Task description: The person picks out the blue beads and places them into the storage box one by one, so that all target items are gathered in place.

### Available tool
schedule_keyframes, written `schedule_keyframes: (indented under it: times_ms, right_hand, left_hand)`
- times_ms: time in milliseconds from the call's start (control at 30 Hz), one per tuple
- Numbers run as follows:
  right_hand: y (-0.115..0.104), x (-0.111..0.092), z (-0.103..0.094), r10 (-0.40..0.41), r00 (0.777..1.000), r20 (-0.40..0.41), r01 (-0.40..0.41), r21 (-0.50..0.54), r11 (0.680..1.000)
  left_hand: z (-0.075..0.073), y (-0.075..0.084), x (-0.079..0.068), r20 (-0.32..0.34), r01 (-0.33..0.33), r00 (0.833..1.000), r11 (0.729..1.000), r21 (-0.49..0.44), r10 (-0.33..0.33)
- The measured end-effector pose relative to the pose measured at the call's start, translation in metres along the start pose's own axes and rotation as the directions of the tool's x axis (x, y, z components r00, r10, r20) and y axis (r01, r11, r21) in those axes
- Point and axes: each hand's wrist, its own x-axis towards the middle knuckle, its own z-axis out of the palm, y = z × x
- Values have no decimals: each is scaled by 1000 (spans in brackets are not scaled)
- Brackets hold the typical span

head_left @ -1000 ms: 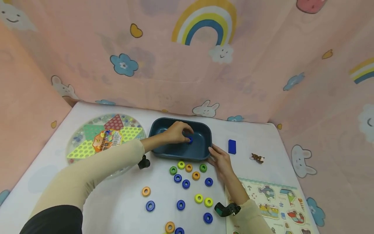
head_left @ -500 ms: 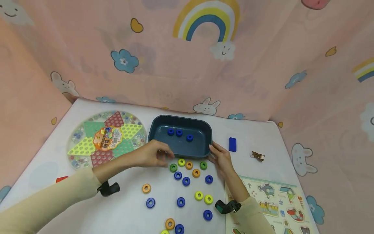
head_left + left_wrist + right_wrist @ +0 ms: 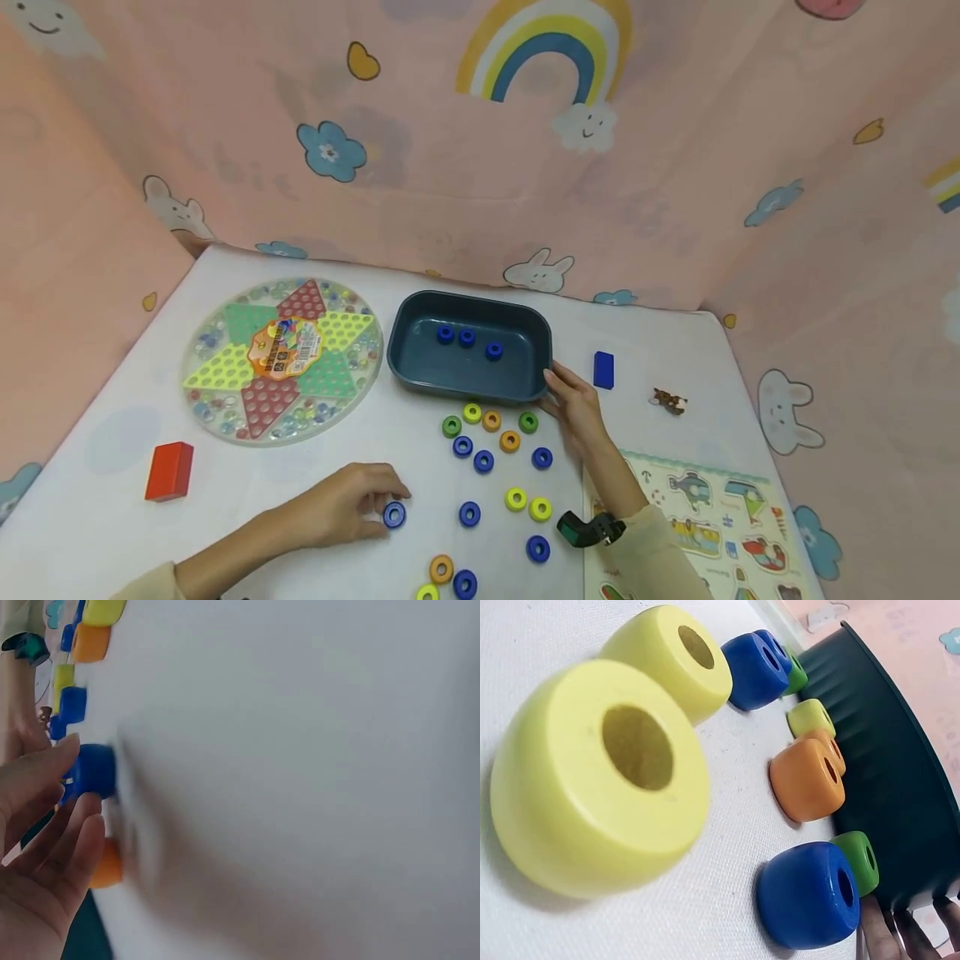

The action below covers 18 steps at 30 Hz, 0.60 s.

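While the head view shows the right hand (image 3: 579, 410) gripping the near right corner of the dark tray (image 3: 450, 368), the left hand (image 3: 337, 508) has thumb and fingers curled round a blue ring (image 3: 394, 515) toward the near edge of the counter (image 3: 652, 350). By the left edge, the game board (image 3: 330, 375) carries an orange label (image 3: 262, 354), its characters too small to read. Half a second ago the left hand was beside the tray; now the red block (image 3: 169, 472) shows whole. The left wrist view has thumb and fingers either side of the ring. In the right wrist view, fingers meet the tray's outside.
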Motion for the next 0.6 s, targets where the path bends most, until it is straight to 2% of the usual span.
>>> schedule_keyframes:
  times_ms: [167, 300, 467, 600]
  right_hand:
    - [0, -1, 0, 2, 1000, -15, -2, -2, 1000]
    - [0, 0, 0, -1, 1000, -16, 1, -11, 1000]
    - [1, 0, 0, -3, 1000, -11, 2, -8, 1000]
    - [1, 0, 0, -14, 1000, -9, 14, -13, 1000]
  left_hand:
    - [21, -9, -7, -140, -72, 987, 997, 19, 74]
    - [29, -13, -9, -210, -88, 974, 996, 1, 87]
    - [25, -11, -5, -286, -130, 952, 990, -58, 109]
    - [10, -3, 6, -316, -88, 947, 992, -94, 54]
